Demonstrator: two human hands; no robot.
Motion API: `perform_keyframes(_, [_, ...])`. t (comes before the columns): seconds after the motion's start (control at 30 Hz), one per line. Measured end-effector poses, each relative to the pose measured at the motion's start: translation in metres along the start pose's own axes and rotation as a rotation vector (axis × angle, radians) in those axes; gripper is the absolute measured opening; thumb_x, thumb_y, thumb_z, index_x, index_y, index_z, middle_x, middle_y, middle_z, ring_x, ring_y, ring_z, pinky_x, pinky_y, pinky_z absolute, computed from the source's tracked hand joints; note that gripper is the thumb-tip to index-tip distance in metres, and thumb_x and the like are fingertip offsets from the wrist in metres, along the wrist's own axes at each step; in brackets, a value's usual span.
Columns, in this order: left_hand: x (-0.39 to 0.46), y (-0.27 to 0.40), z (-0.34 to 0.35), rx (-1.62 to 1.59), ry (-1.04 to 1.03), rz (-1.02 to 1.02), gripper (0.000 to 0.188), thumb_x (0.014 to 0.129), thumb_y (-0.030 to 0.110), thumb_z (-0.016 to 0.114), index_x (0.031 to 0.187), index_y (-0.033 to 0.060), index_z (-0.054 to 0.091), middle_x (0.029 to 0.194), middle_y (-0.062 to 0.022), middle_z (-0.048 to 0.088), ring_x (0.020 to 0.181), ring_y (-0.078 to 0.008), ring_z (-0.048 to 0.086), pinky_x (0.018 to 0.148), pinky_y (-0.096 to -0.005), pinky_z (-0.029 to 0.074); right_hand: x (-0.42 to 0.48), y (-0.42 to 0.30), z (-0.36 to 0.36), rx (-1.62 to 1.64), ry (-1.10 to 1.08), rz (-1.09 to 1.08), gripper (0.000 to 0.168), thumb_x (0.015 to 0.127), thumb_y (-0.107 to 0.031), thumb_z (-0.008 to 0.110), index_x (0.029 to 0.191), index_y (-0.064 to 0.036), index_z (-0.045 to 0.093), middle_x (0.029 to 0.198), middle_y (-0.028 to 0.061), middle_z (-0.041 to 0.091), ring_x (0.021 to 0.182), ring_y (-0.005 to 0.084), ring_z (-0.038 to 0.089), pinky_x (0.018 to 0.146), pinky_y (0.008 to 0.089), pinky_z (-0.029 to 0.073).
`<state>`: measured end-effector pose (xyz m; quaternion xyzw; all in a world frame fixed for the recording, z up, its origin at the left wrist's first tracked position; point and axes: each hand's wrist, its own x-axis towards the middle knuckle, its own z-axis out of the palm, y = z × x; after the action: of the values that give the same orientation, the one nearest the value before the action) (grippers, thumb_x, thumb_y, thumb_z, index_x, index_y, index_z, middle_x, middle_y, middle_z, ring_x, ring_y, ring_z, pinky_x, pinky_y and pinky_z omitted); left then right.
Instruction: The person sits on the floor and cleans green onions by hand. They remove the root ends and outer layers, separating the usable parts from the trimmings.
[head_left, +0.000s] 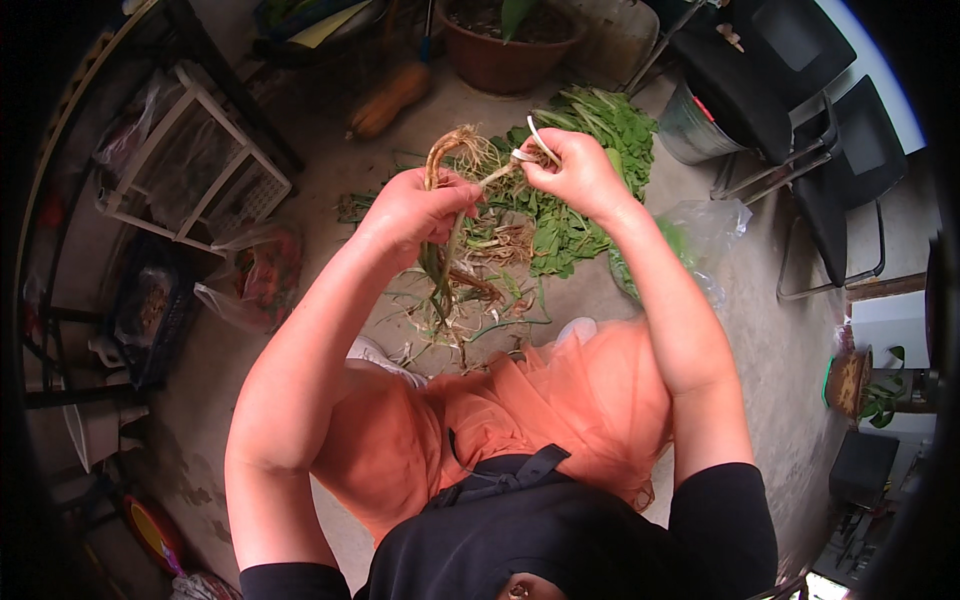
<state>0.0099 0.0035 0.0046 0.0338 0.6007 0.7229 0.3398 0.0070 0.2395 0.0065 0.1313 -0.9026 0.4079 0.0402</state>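
Note:
My left hand (427, 206) is closed around several green onions (448, 262), whose stringy roots (472, 146) stick up and whose leaves hang down. My right hand (574, 169), up and to the right, pinches the root end of one stalk (499, 174) together with a pale peeled strip (541, 139). That stalk spans the gap between both hands. On the floor under them lie more onions with brown roots (510, 244) and scattered peelings (420, 315). Beside these spreads a heap of leafy greens (570, 232).
Around the floor are an orange-brown squash (390, 99), a large plant pot (510, 56), a bucket (694, 127), black chairs (847, 180), a clear plastic bag (705, 225), another bag with reddish contents (262, 274), a white rack (202, 150) and a dark crate (154, 307).

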Motion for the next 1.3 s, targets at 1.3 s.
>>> perform_keyframes(1.3, [0.012, -0.004, 0.007, -0.247, 0.061, 0.091, 0.024, 0.090, 0.025, 0.059, 0.098, 0.0027, 0.065, 0.089, -0.0018, 0.065, 0.072, -0.0089, 0.051, 0.061, -0.0234, 0.039, 0.009, -0.007, 0.030, 0.876, 0.138, 0.348, 0.037, 0.101, -0.034, 0.040, 0.084, -0.003, 0.053, 0.067, 0.0028, 0.052, 0.054, 0.0083, 0.044, 0.046, 0.0222, 0.035])
